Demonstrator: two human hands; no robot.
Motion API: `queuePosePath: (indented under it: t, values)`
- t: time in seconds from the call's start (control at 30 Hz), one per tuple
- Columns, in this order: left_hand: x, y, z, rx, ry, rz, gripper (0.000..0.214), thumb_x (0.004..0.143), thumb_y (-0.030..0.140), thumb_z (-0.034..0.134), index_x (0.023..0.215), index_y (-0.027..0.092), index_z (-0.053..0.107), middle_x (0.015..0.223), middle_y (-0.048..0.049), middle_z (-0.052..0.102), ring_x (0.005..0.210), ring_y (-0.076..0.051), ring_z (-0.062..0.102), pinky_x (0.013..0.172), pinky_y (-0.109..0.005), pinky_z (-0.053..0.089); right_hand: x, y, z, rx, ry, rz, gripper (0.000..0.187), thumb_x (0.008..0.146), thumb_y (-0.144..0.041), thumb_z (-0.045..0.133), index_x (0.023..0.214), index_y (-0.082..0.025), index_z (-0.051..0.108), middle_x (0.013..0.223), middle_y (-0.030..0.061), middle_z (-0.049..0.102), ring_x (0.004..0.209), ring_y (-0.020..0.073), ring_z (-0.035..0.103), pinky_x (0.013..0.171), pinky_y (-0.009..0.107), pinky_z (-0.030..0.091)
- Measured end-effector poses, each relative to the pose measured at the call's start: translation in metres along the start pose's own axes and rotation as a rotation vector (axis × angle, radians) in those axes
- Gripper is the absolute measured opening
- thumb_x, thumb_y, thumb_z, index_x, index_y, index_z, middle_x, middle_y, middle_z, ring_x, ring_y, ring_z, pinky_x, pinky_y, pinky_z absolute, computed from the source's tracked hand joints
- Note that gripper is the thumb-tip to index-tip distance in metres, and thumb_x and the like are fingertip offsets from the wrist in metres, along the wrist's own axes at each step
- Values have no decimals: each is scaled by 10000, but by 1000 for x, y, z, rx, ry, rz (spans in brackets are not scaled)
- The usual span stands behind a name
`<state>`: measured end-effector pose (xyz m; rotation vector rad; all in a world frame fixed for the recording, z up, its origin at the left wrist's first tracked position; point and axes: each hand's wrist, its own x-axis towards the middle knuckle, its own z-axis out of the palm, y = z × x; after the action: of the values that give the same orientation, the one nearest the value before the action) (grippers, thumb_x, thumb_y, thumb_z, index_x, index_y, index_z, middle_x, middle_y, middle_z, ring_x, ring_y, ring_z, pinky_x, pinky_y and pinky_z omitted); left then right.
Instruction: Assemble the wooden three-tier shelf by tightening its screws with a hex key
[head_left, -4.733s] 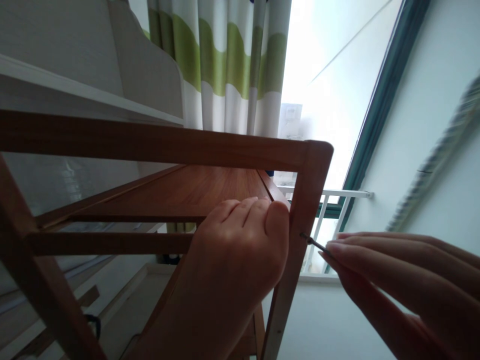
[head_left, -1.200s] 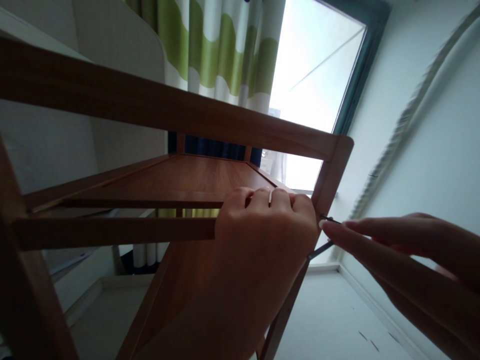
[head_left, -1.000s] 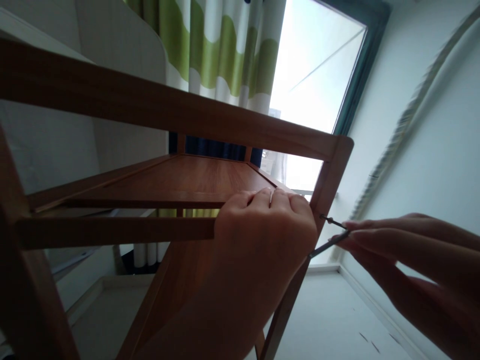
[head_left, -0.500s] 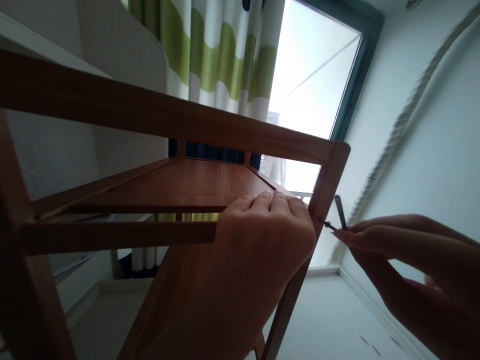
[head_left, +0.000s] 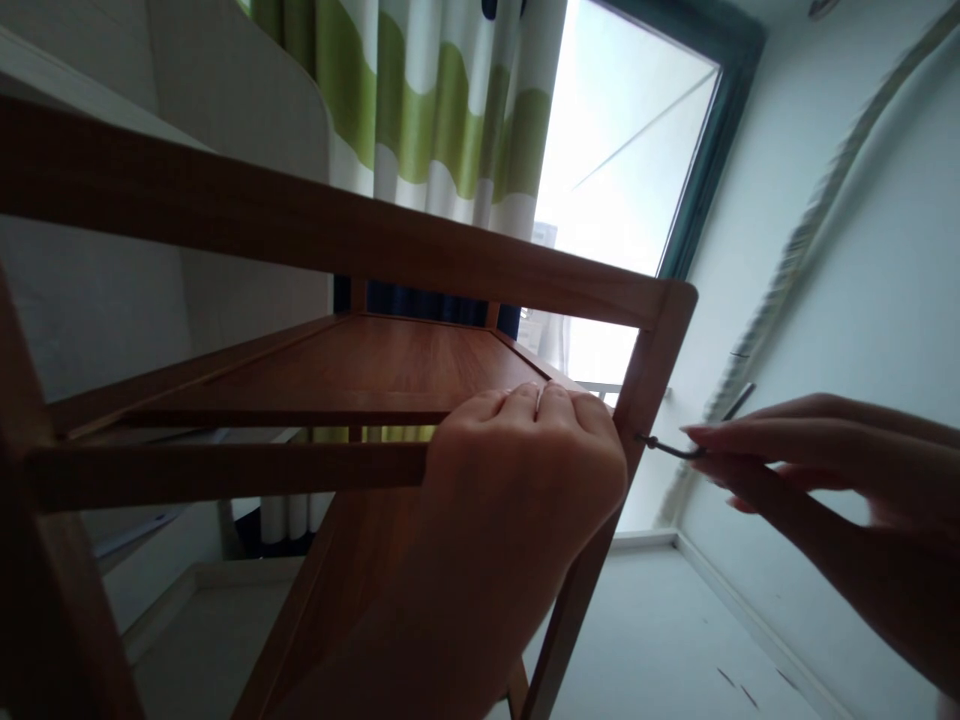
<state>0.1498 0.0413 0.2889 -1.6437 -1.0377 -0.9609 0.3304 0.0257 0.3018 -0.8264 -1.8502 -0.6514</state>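
A reddish-brown wooden rack (head_left: 450, 245) with smooth, faintly grained bars and one rounded top corner stands before a green-and-white curtain (head_left: 450, 110). My hands are apart: my left hand (head_left: 525, 470) is curled tight over the lower rail (head_left: 225, 475) beside the right post (head_left: 654, 360), while my right hand (head_left: 810, 470) pinches a thin, grey, bent key (head_left: 679, 453) whose end meets a small dark screw (head_left: 651, 441) jutting from that post.
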Motion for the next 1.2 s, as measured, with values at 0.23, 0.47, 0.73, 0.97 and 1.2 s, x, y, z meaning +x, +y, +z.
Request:
queuePosePath:
  t: [0.23, 0.47, 0.73, 0.97, 1.2]
  values:
    - [1, 0, 2, 38, 26, 14, 166, 751, 29, 551, 643, 119, 638, 596, -56, 686, 482, -201, 619, 421, -277, 422, -5, 0, -3, 47, -93, 9, 48, 788, -272, 640, 824, -297, 660, 822, -30, 592, 610, 84, 570, 460, 184, 484]
    - [0, 0, 1, 56, 20, 21, 151, 746, 37, 561, 658, 125, 645, 607, -50, 691, 492, -205, 627, 417, -279, 418, -2, -5, 5, 243, -181, 163, 90, 782, -335, 636, 739, -272, 589, 562, -72, 583, 442, 61, 539, 313, 81, 404]
    - [0, -1, 2, 61, 11, 41, 162, 754, 37, 538, 708, 111, 674, 619, -52, 697, 531, -210, 648, 439, -276, 456, -1, -17, 16, 617, -255, 267, 88, 815, -221, 601, 850, -275, 540, 552, -107, 609, 422, 34, 576, 426, 36, 479]
    - [0, -2, 1, 72, 22, 41, 189, 761, 31, 521, 723, 116, 685, 647, -53, 710, 541, -198, 654, 465, -264, 482, 1, -14, 16, 660, -260, 243, 193, 750, -173, 661, 881, -313, 645, 707, -100, 692, 557, 65, 653, 538, 54, 530]
    - [0, -2, 3, 62, 22, 45, 180, 737, 18, 533, 743, 106, 690, 661, -61, 716, 567, -217, 663, 490, -283, 502, -4, -5, 8, 314, -263, -171, 182, 824, -176, 594, 995, -238, 607, 867, -26, 685, 685, 94, 660, 618, 117, 562]
